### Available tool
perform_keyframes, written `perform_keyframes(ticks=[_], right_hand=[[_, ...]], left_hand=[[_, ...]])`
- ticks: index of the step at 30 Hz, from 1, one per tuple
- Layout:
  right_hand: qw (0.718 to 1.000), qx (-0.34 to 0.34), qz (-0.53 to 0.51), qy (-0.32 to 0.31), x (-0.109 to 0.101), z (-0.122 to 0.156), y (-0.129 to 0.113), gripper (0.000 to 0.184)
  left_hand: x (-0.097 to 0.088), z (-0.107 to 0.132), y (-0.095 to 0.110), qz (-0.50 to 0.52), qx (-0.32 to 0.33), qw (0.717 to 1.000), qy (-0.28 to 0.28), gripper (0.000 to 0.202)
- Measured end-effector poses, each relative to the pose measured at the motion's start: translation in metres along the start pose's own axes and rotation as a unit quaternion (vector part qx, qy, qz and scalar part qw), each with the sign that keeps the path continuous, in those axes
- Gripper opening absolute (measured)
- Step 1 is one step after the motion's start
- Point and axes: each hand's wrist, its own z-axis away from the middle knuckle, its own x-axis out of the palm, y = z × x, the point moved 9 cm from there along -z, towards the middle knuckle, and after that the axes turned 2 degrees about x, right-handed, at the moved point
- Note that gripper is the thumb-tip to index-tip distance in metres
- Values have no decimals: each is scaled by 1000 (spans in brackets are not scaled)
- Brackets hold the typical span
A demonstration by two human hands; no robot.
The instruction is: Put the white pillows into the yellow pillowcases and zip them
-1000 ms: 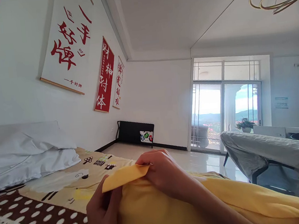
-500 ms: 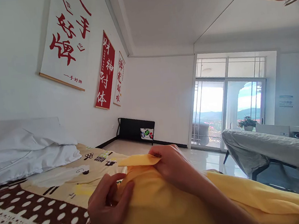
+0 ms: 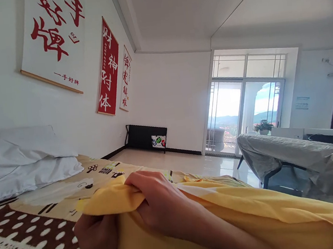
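Observation:
A large yellow cloth (image 3: 230,197) spreads from the bottom middle out to the right edge. My right hand (image 3: 158,200) is closed on its upper edge, fingers bent over a fold. My left hand (image 3: 98,238) is lower and to the left, closed against the same cloth; a flap of it hides the fingertips. Beneath lies a beige patterned sheet (image 3: 57,191), and at the lower left a brown blanket (image 3: 25,224) with white dots and a lacy pattern.
White bedding (image 3: 25,167) is heaped at the left by the wall. A plastic-covered table (image 3: 291,151) stands at the right, before a glass door (image 3: 227,114). A black folded panel (image 3: 144,138) leans on the far wall. Scrolls (image 3: 107,71) hang on the left wall.
Both hands have moved left and come closer together, with the cloth's edge drawn along and folded over the left fingers. The view has turned slightly right and down.

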Motion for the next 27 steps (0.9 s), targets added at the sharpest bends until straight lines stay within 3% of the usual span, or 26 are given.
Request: perform_keyframes(ticks=[2, 5, 7, 10, 13, 16, 19, 23, 27], right_hand=[[999, -14, 50, 12, 2, -2, 3, 20], [991, -29, 118, 50, -8, -6, 16, 34], [987, -22, 133, 90, -25, -7, 30, 39], [987, -5, 105, 122, -50, -7, 50, 39], [989, 27, 79, 124, -64, -5, 61, 28], [983, 81, 98, 133, -70, -1, 62, 21], [977, 126, 125, 116, -63, 0, 62, 21], [961, 168, 197, 97, -57, -2, 69, 19], [961, 163, 215, 67, -65, -4, 84, 17]], left_hand=[[6, 0, -8, 4, -41, 999, -8, 34], [36, -4, -12, 68, -57, 988, -129, 45], [59, -3, -13, 88, -58, 965, -242, 49], [86, 17, -25, 69, -112, 910, -394, 51], [99, 38, -29, 80, -152, 879, -445, 50], [102, 44, -20, 107, -136, 891, -419, 44], [93, 41, -13, 96, -108, 925, -353, 30], [64, 28, -14, 26, -90, 979, -181, 45], [30, 5, -17, -28, -62, 998, -8, 42]])
